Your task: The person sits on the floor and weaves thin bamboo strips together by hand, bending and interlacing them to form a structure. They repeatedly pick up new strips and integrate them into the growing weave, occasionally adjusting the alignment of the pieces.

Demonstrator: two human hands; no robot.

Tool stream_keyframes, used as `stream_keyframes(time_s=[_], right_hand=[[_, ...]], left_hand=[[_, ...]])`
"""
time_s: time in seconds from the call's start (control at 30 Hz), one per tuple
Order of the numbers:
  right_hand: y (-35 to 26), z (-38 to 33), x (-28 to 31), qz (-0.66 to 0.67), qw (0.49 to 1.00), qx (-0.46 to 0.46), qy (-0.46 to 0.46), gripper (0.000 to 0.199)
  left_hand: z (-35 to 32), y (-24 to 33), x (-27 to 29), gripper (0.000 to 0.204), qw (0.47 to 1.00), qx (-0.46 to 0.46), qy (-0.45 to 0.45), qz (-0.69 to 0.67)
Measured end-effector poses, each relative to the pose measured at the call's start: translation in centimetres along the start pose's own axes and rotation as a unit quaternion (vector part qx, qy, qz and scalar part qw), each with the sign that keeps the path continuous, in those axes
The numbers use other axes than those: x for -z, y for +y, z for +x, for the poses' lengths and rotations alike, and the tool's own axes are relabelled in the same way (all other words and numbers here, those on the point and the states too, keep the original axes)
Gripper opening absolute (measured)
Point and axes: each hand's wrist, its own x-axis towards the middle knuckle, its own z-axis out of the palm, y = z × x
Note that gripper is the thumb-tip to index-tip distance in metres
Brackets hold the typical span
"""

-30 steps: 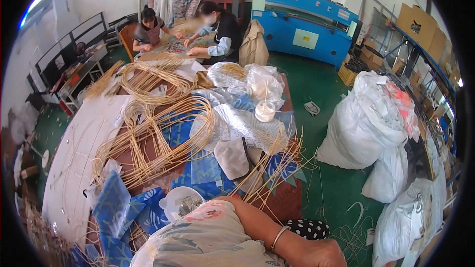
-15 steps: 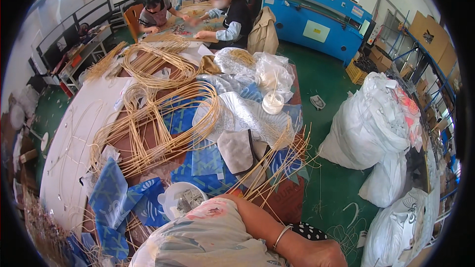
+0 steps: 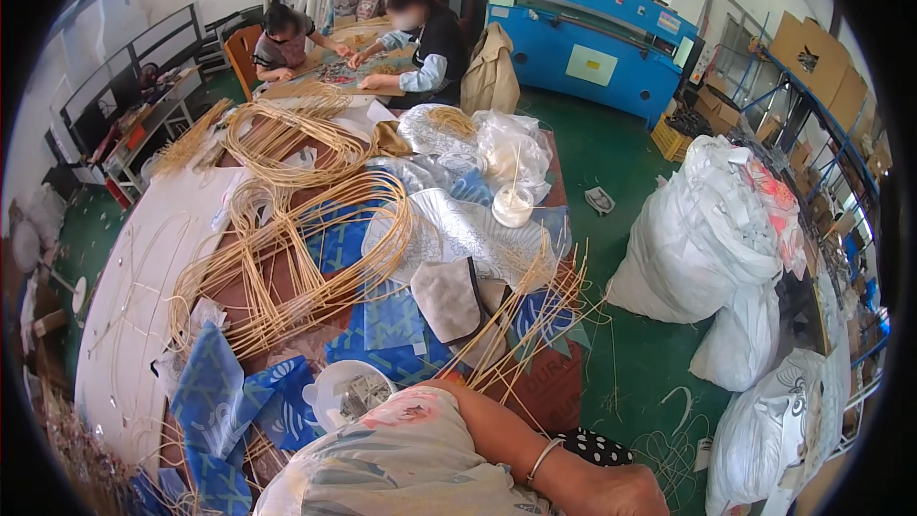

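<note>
My left arm, in a pale floral sleeve [image 3: 382, 454], bends at the elbow and crosses to the lower right. A bangle [image 3: 544, 459] circles the wrist. The back of my left hand [image 3: 616, 495] shows at the bottom edge; its fingers are hidden, so I cannot tell what they hold. Black cloth with white dots [image 3: 594, 445] lies just beyond the wrist. My right hand is out of view. Beside the sleeve stands a white tub [image 3: 330, 394] with small greyish pieces in it. Thin tan canes [image 3: 511, 325] fan out past the forearm.
Bundles of bent cane loops [image 3: 315, 263], blue patterned fabric [image 3: 212, 382], a grey mitt [image 3: 446, 298] and a white jar [image 3: 512, 207] cover the table. Two people [image 3: 420, 48] sit at its far end. White sacks [image 3: 702, 239] stand right; a blue machine [image 3: 592, 38] stands behind.
The whole view has shifted slightly, so the table and sacks appear a little further left. The two people's hands have moved at the far table. My left arm looks almost the same.
</note>
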Motion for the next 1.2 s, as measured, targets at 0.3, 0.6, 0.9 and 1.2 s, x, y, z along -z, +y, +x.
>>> stream_keyframes(time_s=[0.3, 0.6, 0.9, 1.2], right_hand=[[1.5, -2.1, 3.0, 0.053, 0.997, -0.004, 0.058, 0.009], [6.6, -11.2, 10.9, 0.220, 0.950, 0.029, 0.222, 0.010], [-3.4, -24.5, 12.2, 0.283, 0.830, 0.465, 0.125, 0.009], [-6.4, -28.3, 7.6, 0.214, 0.709, 0.669, -0.062, 0.025]], left_hand=[[0.6, -0.3, -1.4, 0.017, 1.000, -0.010, -0.007, 0.006], [2.2, -3.4, -2.9, 0.008, 0.993, 0.042, -0.113, -0.011], [8.3, -4.0, -8.3, 0.008, 0.896, 0.051, -0.440, -0.039], [8.3, -3.0, -12.6, 0.015, 0.819, 0.018, -0.529, -0.222]])
